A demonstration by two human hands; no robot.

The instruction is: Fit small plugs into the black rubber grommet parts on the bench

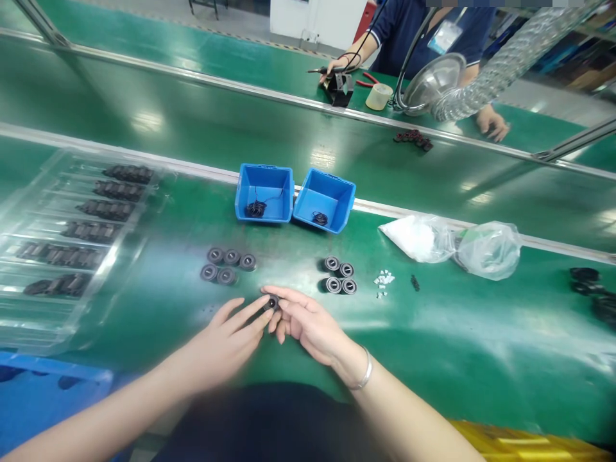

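My left hand [226, 340] and my right hand [303, 321] meet at the middle of the green bench, fingertips pinched together on one small black ring core [271, 302]. Just beyond the left hand lies a cluster of several grey-black ring cores [227, 264]. A second cluster of ring cores [339, 276] lies beyond the right hand. Two blue bins stand further back: the left bin [264, 192] and the right bin [324, 199], each with a coil of dark wire inside.
A clear plastic tray [72, 237] with rows of dark parts sits at the left. Small white bits [384, 280] and clear plastic bags [457, 244] lie at the right. Across the conveyor belt [192, 128] another person's hands work with tools, beside a tape roll [378, 96].
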